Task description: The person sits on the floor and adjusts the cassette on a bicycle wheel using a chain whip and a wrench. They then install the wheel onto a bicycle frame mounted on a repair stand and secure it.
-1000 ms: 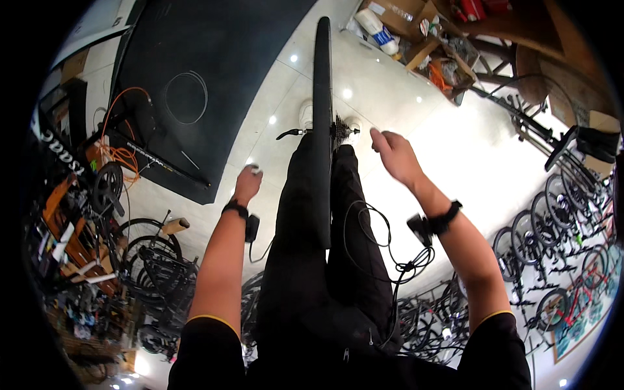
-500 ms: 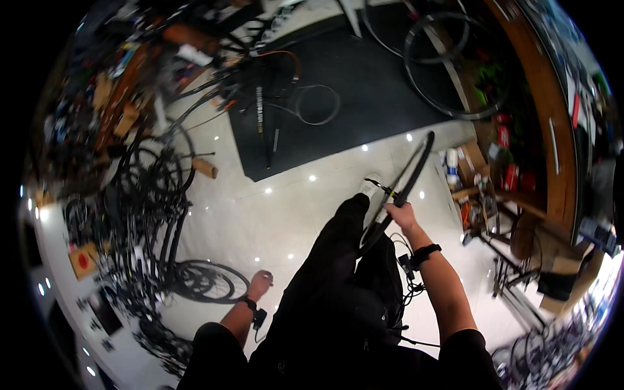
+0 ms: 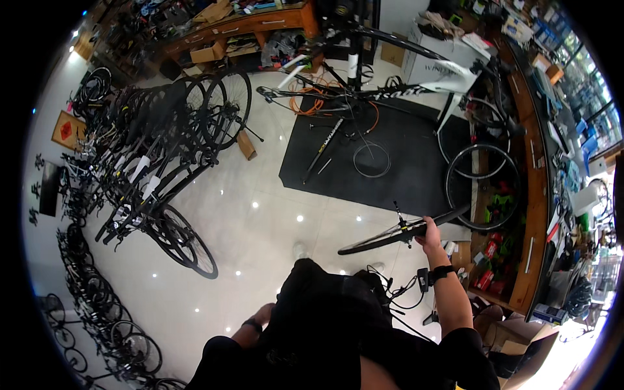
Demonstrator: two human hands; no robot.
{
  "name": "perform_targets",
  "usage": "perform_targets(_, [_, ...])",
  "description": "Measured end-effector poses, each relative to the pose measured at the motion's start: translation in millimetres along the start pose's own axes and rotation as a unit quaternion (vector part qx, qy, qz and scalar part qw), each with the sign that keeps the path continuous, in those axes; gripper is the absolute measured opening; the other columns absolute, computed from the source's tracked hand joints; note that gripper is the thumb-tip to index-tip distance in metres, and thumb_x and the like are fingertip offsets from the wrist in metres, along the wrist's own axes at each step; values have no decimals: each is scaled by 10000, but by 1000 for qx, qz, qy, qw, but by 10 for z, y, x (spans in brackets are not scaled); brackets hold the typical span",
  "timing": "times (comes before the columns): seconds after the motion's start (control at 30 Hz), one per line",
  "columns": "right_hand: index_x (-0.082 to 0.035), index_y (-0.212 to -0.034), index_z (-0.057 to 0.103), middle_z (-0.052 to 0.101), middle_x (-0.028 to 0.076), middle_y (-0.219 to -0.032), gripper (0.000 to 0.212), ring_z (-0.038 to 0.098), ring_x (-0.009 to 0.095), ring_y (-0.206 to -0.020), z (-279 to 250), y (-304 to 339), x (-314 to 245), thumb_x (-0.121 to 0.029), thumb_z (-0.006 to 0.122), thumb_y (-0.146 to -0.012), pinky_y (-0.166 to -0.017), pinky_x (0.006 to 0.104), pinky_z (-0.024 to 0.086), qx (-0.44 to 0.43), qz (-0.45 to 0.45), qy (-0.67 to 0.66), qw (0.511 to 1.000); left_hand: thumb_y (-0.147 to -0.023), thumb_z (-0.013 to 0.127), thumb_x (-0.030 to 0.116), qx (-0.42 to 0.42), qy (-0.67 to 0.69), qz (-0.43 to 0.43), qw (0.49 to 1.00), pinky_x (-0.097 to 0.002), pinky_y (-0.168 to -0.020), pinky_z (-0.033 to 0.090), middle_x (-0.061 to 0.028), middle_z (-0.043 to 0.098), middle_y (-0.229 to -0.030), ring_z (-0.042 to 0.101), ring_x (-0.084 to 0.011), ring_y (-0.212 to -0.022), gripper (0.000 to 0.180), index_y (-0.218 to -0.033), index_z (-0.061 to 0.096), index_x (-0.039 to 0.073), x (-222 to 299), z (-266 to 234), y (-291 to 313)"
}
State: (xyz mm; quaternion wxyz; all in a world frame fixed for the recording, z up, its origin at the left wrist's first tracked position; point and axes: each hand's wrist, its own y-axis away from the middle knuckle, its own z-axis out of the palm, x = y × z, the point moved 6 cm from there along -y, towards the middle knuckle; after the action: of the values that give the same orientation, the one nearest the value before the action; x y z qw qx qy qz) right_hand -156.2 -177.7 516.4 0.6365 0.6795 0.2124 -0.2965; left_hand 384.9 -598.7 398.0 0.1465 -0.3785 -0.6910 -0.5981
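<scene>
My right hand (image 3: 429, 235) is closed round the tyre of a bicycle wheel (image 3: 380, 243). The wheel shows nearly edge-on, its far end tilted up to the right, and a hub axle with a lever sticks out of its middle. At my left side hangs my left hand (image 3: 264, 314), close to my black clothing; its fingers are hidden, and I see nothing held in it. A black strap with a small box sits on my right wrist.
Ahead, a black and white bicycle frame (image 3: 416, 86) stands above a black mat (image 3: 406, 188) bearing a coiled cable. Another wheel (image 3: 482, 226) leans by the wooden workbench (image 3: 530, 240) on the right. Several bicycles (image 3: 188, 244) are parked on the left.
My view has shifted, bringing the bicycle frame into sight. The wheel in my right hand has swung from steeply slanted to nearly level. My left hand has drawn in against my body.
</scene>
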Motion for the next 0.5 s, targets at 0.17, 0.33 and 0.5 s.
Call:
perform_targets(0.17, [-140, -917, 530, 550, 47, -789, 286, 555, 209, -689, 885, 84, -122, -402, 609, -835, -689, 374, 464, -48, 17, -71, 996, -868, 638, 221, 154, 16, -73, 985, -346, -693, 539, -184, 691, -839, 695, -239, -735, 314, -1064, 620, -24, 473, -1150, -344])
perform_targets(0.33, [-110, -952, 532, 586, 77, -910, 283, 571, 248, -831, 2085, 501, -228, -361, 602, -841, -763, 383, 466, -86, 55, -118, 988, -868, 591, 150, 295, 112, 29, 948, -331, -724, 519, -144, 678, -832, 657, -214, -766, 297, -1111, 604, -21, 800, -2404, -236])
perform_targets(0.5, [-50, -1095, 502, 562, 125, -1060, 385, 550, 287, -1016, 3048, 455, -120, -312, 609, -833, -942, 430, 421, -147, 118, -167, 968, -904, 600, 117, 326, 153, 158, 919, -310, -783, 511, -111, 660, -981, 633, -193, -862, 278, -1129, 571, -44, 1408, -3411, -275])
